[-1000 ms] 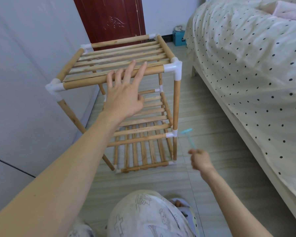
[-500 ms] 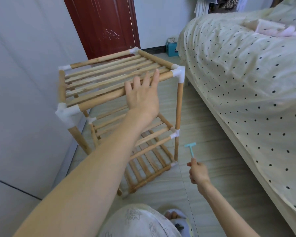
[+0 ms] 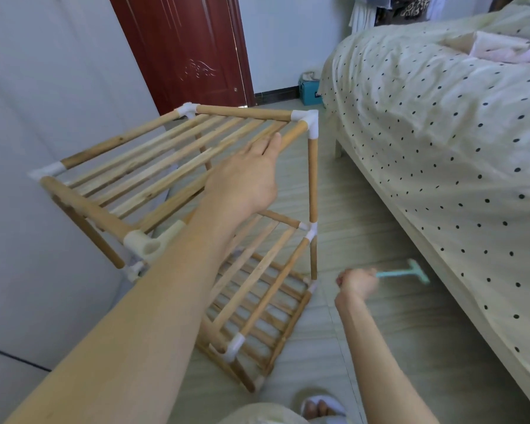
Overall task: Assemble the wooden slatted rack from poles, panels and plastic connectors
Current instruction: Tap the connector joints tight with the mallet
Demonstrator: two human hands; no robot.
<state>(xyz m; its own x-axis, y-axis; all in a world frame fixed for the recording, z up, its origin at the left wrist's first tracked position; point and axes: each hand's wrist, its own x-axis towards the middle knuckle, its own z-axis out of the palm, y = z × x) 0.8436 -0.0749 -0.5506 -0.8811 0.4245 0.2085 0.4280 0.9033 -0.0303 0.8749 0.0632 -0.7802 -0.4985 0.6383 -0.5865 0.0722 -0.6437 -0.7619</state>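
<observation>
The wooden slatted rack (image 3: pixel 178 185) stood on the tiled floor (image 3: pixel 380 301) between the grey wall (image 3: pixel 43 87) on my left and the bed (image 3: pixel 441 133) on my right, with all three slatted shelves in and white plastic corner connectors (image 3: pixel 308 122) joining the poles. It looked tilted from my angle, the near top corner connector (image 3: pixel 144 244) showing an open socket. My left hand (image 3: pixel 245 179) was laid flat on the top shelf, fingers straight and together, reaching toward the far right corner pole. My right hand (image 3: pixel 357 283) was down low just beside the rack's right leg, fist wrapped around the handle of a little teal plastic mallet (image 3: pixel 410 272), which came out blurry. Behind the rack was a dark red door (image 3: pixel 184 47), and a teal box (image 3: pixel 311 93) sat on the floor by the head of the bed. The bed had a cream polka-dot cover. My slippered foot (image 3: pixel 322 407) poked in at the bottom.
</observation>
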